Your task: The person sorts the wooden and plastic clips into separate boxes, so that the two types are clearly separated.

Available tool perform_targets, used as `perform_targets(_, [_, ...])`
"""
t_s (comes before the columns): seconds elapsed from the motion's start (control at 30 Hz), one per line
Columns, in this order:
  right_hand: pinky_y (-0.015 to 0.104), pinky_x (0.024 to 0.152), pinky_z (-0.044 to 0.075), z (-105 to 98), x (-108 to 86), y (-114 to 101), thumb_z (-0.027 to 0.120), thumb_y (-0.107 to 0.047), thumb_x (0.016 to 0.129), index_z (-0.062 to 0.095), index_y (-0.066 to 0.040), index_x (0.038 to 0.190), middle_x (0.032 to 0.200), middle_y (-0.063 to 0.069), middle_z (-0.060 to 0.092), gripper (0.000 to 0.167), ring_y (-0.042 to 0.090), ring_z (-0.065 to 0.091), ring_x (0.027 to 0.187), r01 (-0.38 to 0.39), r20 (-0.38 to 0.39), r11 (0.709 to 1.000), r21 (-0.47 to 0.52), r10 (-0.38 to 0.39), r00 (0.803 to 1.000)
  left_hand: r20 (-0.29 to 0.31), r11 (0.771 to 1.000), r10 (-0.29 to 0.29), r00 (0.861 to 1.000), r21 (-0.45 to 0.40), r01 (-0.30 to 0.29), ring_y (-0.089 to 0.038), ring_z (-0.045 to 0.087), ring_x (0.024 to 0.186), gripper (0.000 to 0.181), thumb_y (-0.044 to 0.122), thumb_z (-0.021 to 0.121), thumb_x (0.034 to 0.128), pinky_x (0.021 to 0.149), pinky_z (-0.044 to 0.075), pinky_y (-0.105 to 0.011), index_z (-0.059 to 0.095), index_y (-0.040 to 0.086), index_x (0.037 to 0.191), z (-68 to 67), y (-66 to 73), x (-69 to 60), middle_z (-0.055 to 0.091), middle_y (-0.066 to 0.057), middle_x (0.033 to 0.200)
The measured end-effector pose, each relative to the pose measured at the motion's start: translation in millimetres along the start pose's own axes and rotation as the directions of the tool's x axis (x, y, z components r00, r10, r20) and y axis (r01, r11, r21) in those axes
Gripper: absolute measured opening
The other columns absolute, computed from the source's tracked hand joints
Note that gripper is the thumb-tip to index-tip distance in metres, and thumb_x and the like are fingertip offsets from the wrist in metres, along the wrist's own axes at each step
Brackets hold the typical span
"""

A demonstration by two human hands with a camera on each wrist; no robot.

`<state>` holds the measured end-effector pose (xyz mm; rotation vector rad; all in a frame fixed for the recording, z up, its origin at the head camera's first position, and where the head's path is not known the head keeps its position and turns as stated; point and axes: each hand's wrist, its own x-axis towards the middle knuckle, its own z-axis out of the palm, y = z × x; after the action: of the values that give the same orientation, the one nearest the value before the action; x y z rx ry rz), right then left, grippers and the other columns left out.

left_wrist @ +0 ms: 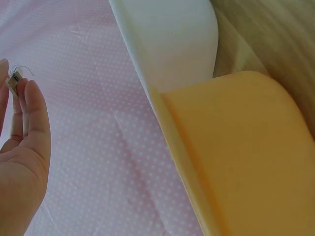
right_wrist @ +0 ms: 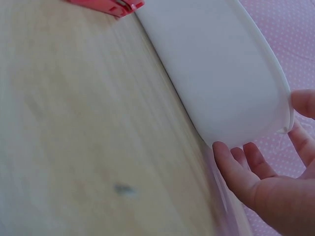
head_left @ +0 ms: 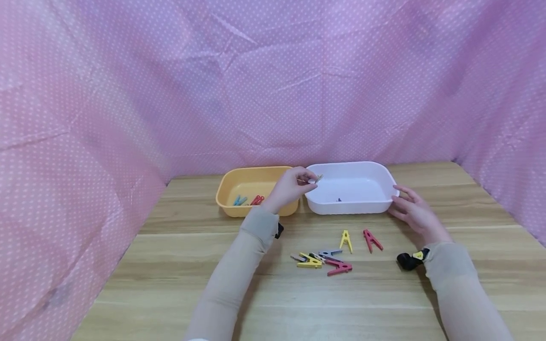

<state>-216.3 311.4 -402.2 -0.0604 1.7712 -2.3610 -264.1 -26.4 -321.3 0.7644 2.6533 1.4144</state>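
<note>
Beige sleeve lay nearest. Left hand pinched small wooden clothespin near white tub's left rim; right hand gripped tub's right end. Clothespin looked light, stiff, springy; best held mid-body.

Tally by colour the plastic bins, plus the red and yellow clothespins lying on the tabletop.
White plastic bin: 1
Orange plastic bin: 1
Red clothespins: 2
Yellow clothespins: 2
Total: 6

**Smooth, grained and creased**

At mid-frame we see smooth plastic: the white tub and the yellow tub. Pegs lower down look plastic too. The table shows wood grain; creased cloth fills the top.
</note>
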Motion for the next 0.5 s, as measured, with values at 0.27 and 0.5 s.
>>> perform_targets(0.27, [0.02,0.082,0.053,-0.1,1.1,-0.7,0.057,-0.01,0.094,0.047,-0.022,0.121,0.106,-0.006,0.053,0.032,0.002,0.06,0.096,0.011,0.003,0.999,0.05,-0.011,1.0,0.031,0.998,-0.061,0.998,0.027,0.06,-0.019,0.061,0.095,0.017,0.014,0.068,0.0874,0.077,0.052,-0.021,0.068,0.007,0.103,1.1,-0.7,16.9,0.066,-0.011,0.106])
perform_targets(0.5, [0.019,0.082,0.053,1.3,0.3,-0.4,0.059,-0.013,0.093,0.048,-0.023,0.121,0.107,-0.007,0.052,0.032,0.001,0.06,0.096,0.005,-0.012,1.0,0.026,-0.005,1.0,0.038,0.998,-0.063,0.997,0.022,0.062,-0.019,0.061,0.097,0.02,0.015,0.068,0.0874,0.078,0.052,-0.022,0.068,0.005,0.105,3.2,-3.1,27.5,0.067,-0.008,0.105])
